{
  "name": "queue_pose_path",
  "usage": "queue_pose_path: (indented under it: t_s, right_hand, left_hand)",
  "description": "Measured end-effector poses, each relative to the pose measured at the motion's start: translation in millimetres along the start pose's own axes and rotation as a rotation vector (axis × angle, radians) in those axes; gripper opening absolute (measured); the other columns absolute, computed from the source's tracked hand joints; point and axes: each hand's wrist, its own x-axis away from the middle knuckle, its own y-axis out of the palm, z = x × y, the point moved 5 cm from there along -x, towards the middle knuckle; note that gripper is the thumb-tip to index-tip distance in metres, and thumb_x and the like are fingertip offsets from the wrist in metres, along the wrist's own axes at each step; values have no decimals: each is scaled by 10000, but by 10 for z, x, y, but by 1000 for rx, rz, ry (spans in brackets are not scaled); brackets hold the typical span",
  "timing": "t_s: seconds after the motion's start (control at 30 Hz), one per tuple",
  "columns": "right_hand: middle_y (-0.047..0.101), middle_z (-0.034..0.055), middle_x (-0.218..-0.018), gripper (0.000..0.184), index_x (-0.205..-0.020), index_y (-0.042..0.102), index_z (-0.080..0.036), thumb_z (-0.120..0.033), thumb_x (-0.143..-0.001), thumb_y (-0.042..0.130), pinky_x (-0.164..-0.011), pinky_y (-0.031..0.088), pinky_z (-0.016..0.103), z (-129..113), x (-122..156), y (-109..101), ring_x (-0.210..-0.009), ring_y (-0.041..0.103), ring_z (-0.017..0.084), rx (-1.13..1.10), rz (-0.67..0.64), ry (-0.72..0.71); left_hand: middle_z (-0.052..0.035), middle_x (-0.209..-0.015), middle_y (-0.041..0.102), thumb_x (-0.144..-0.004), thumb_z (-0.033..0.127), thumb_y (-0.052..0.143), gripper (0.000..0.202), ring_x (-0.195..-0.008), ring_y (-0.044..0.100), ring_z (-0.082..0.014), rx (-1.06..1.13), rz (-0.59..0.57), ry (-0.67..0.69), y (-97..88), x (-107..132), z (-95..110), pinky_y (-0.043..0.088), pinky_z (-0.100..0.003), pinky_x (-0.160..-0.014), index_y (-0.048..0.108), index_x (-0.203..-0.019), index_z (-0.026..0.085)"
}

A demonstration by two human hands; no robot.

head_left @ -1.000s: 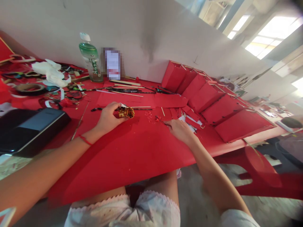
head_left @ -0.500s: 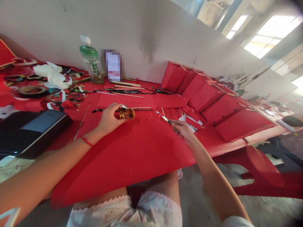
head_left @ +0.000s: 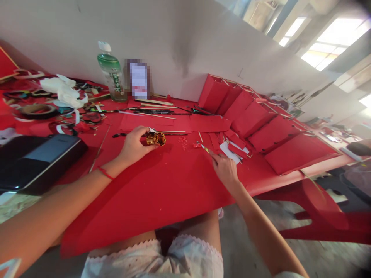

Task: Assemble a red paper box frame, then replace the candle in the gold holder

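Observation:
My left hand (head_left: pixel 133 144) rests on a big red paper sheet (head_left: pixel 162 185) and is closed round a small gold-coloured ornament (head_left: pixel 155 138) with a dark red middle. My right hand (head_left: pixel 224 166) lies further right on the same sheet, fingers closed on a thin craft knife (head_left: pixel 206 149) whose tip points up-left toward small red paper scraps (head_left: pixel 182 141). Loose red and white paper pieces (head_left: pixel 232 148) lie just beyond the right hand.
A green drink bottle (head_left: pixel 111 73) stands by the wall. Thin wooden sticks (head_left: pixel 153 103) lie behind the hands. Folded red paper boxes (head_left: pixel 261 123) run along the right. A dark tablet-like case (head_left: pixel 37 156), tape rolls (head_left: pixel 37 111) and white scraps sit at left. A red stool (head_left: pixel 319 208) stands right.
The left hand has stayed put with the ornament. The right hand picked up the craft knife, then drew back slightly toward me with it.

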Motion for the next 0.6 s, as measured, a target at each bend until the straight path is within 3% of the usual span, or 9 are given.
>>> queue_pose_path:
  t_s: [0.13,0.23,0.37,0.6]
  right_hand:
    - [740,121,-990,485,-1465,583,-290,-238,-1007,433,-642,452,298,30,61,-156,-756,690,231,205,9,97]
    - [753,105,-974,454,-1443,606,-283,-262,-1022,437,-671,472,299,6,58,-201,-785,699,230,91,41,55]
    - [776,84,-998,427,-1396,648,-268,-231,-1012,465,-729,488,284,-107,26,-106,-848,714,216,-91,7,-89]
    - [792,87,-1058,422,-1396,646,-275,-228,-1016,467,-803,523,312,-205,-54,-56,-917,742,236,-67,-69,-95]
  left_hand:
    - [-64,-988,698,-636,423,820,415,-929,677,-253,-7,-10,3,8,-3,0,551,-371,-858,617,-935,218]
    - [-63,-980,690,-648,444,804,411,-922,675,-254,-1,-18,7,8,-6,3,547,-370,-846,614,-934,218]
    - [-67,-979,687,-656,463,787,413,-926,673,-256,15,-19,6,1,-5,6,543,-375,-852,611,-938,217]
    - [-75,-1007,695,-645,468,798,425,-951,676,-270,8,-12,-3,-2,-2,-5,546,-396,-877,606,-933,222]
